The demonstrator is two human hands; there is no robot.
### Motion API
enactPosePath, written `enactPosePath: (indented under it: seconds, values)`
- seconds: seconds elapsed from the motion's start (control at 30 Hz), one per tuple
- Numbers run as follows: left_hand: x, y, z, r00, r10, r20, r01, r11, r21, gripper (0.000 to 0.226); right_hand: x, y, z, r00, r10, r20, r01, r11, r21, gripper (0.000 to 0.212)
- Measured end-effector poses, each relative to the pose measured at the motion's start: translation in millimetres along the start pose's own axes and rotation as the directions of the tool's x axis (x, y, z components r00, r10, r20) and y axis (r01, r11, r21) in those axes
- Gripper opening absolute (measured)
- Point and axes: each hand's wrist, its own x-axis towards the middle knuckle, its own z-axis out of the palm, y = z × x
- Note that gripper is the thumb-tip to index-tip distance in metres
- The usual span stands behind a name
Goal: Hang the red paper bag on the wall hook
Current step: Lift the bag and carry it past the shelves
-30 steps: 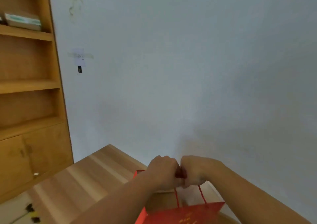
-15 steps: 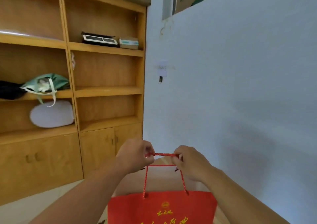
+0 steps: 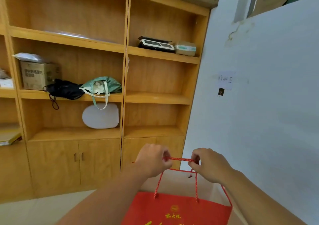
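Two hands, left hand (image 3: 153,161) and right hand (image 3: 209,164), pinch the red paper bag's (image 3: 176,209) rope handles (image 3: 180,159) taut, fingers closed, well below the wall hook (image 3: 220,92).

I have only the one head view. It looks forward and slightly down from above my forearms, with both hands close under the lens at the bottom of the frame. It faces a room corner: wooden shelves (image 3: 120,86) fill the left and middle, a white wall (image 3: 276,121) runs near along the right.
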Motion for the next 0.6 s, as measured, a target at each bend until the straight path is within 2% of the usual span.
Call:
enactPosePath:
  seconds: [0.23,0.47,0.6]
  values:
    - [83.2,-109.7,18.2,0.993,-0.055,-0.106,0.052,0.998,-0.029,0.014,142.1,-27.8,46.7,0.999,-0.027,-0.022,0.028,0.998,0.064,0.018]
    - [198.4,-217.1,43.8,0.996,-0.092,-0.015,0.092,0.996,0.006,0.012,300.8,-25.0,96.5,0.998,-0.042,0.041,0.035,0.985,0.169,0.019]
    - [273.5,-263.9,50.8,0.998,-0.064,0.008,0.064,0.997,0.037,0.014,385.3,-23.7,103.8,0.998,-0.017,0.055,0.006,0.984,0.178,0.019]
